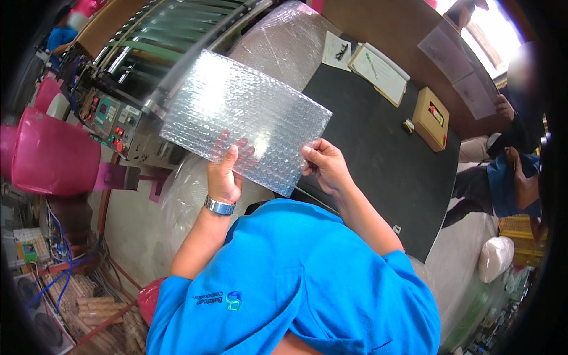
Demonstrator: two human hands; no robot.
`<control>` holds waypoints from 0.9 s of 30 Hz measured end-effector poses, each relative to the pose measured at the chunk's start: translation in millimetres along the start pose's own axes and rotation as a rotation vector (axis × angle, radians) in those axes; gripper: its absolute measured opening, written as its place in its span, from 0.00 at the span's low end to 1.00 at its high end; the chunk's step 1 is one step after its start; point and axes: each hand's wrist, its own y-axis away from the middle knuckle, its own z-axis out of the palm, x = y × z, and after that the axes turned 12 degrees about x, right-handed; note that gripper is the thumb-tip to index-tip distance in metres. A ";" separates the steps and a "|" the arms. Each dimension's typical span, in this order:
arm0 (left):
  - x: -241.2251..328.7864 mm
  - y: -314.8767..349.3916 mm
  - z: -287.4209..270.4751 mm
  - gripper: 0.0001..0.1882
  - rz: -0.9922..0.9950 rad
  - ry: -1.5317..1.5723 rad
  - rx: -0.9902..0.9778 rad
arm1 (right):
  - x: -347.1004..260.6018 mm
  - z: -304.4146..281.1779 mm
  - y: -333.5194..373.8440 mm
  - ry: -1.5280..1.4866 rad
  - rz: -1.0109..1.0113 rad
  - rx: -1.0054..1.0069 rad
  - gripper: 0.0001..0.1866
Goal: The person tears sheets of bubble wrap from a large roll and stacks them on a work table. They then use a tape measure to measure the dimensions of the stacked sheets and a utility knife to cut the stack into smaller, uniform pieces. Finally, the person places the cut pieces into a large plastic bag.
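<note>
While my left hand [223,177] clamps the lower edge of the bubble-wrap sheet [251,109] at upper centre, and my right hand [331,168], apart, pinches its right edge, the unsupported top corner could droop and snag the slatted machine [145,54].

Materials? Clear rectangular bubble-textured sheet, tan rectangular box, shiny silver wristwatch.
Clear rectangular bubble-textured sheet: likely glossy plastic film; see-through, rows of round bubbles, strong glare.
Tan rectangular box: probably cardboard, mostly matte; dull brown faces, straight edges.
Shiny silver wristwatch: looks like polished metal, bright reflections; coated plastic possible.
</note>
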 end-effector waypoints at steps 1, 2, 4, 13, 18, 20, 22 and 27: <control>1.9 0.6 -1.7 0.26 0.005 -0.001 0.001 | -0.2 0.4 -0.7 0.033 -0.011 -0.001 0.05; 7.4 1.0 -4.6 0.25 0.018 -0.003 0.007 | 3.3 -0.7 -2.9 0.040 -0.041 -0.001 0.05; 19.1 -3.8 -11.8 0.24 0.082 0.018 0.039 | 3.7 -5.1 -6.1 0.075 -0.050 -0.003 0.05; 54.4 -10.1 -37.5 0.19 0.278 -0.104 0.091 | 0.8 -11.0 -14.8 -0.114 -0.013 0.063 0.05; 38.4 -7.0 -54.8 0.34 0.106 -0.225 0.417 | -1.1 -6.2 -17.6 -0.004 -0.207 -0.021 0.06; 31.0 -4.3 -65.3 0.42 0.014 -0.267 0.387 | 9.6 -18.2 -26.7 0.270 -0.441 -0.114 0.06; 29.0 1.3 -70.5 0.45 -0.099 -0.173 0.241 | 9.8 -7.8 -13.8 0.592 -0.688 -0.198 0.07; -3.0 -6.3 -94.6 0.33 -0.363 -0.001 0.062 | 12.4 18.6 12.4 0.939 -0.760 -0.585 0.05</control>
